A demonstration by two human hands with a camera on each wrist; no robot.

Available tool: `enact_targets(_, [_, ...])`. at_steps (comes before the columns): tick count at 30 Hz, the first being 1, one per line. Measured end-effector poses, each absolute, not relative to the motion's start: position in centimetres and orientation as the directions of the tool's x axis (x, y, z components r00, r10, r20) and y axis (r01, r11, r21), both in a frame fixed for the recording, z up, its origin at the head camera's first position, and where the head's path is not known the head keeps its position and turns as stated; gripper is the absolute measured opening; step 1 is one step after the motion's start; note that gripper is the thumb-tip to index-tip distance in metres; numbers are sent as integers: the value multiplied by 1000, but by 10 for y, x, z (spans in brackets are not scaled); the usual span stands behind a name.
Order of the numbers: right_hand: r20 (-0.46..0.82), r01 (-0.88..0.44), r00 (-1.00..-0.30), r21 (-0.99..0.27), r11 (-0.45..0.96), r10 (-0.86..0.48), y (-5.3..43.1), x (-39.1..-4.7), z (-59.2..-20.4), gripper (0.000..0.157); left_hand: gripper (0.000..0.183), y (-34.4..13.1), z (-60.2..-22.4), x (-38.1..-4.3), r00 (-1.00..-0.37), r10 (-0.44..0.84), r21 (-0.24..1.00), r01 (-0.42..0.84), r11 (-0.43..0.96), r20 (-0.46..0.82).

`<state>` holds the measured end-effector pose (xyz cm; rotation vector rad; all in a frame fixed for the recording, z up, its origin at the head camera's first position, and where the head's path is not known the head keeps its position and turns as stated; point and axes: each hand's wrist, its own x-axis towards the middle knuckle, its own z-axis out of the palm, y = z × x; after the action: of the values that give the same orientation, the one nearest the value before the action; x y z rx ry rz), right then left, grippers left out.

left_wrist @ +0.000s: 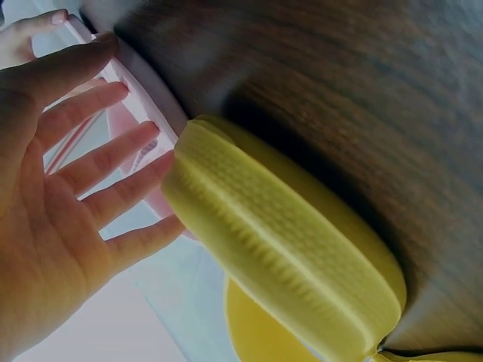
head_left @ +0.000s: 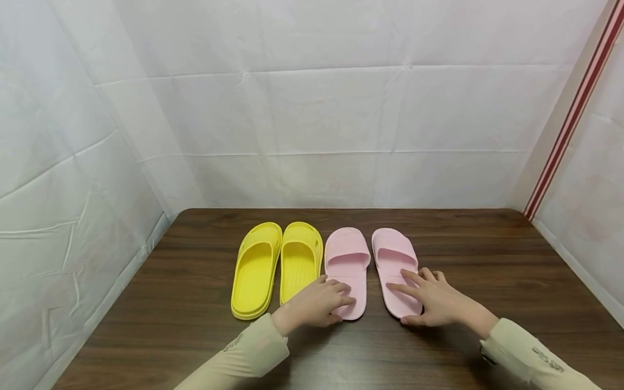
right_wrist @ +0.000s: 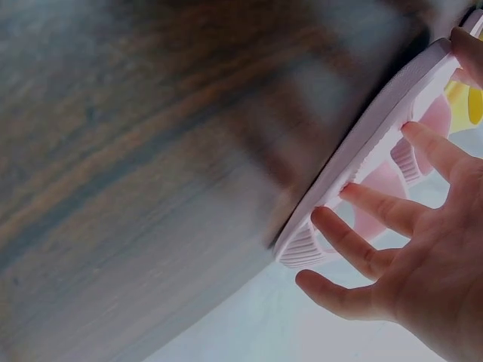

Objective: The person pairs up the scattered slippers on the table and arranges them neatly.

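Two pink slippers lie side by side on the table, toes pointing away from me. Over the heel part of the left pink slipper [head_left: 347,244] is my left hand [head_left: 314,302], its fingers spread and loosely bent. The right pink slipper [head_left: 390,241] is angled a little, and my right hand [head_left: 436,299] is at its heel end and outer side with fingers spread. In the right wrist view, the thumb [right_wrist: 469,56] is at the slipper's edge. Neither hand grips a slipper; exact contact is hard to tell.
A left yellow slipper [head_left: 252,279] and a right yellow slipper [head_left: 298,265] lie left of the pink ones, the right one close by my left hand and partly behind it. The dark wooden table [head_left: 487,260] meets a white cloth wall [head_left: 331,119] at the back.
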<state>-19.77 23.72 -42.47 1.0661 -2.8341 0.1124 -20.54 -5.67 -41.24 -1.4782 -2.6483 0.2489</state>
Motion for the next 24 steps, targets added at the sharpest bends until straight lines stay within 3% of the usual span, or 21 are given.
enact_targets(24, [135, -665, -742, -22, 746, -657, 227, -202, -429, 65, 36, -58, -414, -205, -486, 871, -245, 838, 487, 68])
